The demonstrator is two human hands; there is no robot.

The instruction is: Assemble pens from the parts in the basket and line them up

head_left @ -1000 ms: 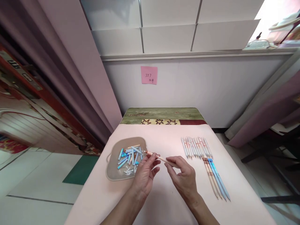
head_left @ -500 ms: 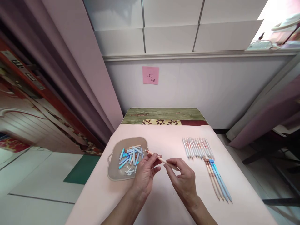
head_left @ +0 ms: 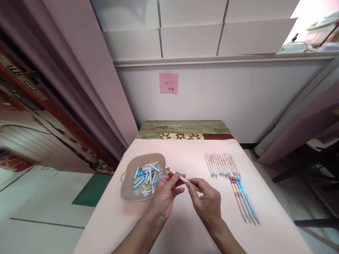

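A slim cream pen with a brown end (head_left: 171,170) slants between my two hands above the table. My left hand (head_left: 165,194) pinches its upper part between thumb and fingers, close to the basin's right side. Lower on the barrel, the thumb and fingers of my right hand (head_left: 208,199) are closed round it, hiding its lower end. Beside my left hand, a grey plastic basin (head_left: 127,192) holds loose blue, light blue and brown pen parts (head_left: 150,174) and small white pieces (head_left: 145,191).
On the pink-covered table (head_left: 185,151), a row of white pens with reddish marks (head_left: 222,165) lies at right. Below it sit two cream pens with brown tops (head_left: 239,201) and two blue pens (head_left: 248,201). A pink note (head_left: 168,83) hangs on the wall.
My right thumb and fingers have slid up the pen, nearer my left hand, covering more of the barrel. The view has shifted slightly.
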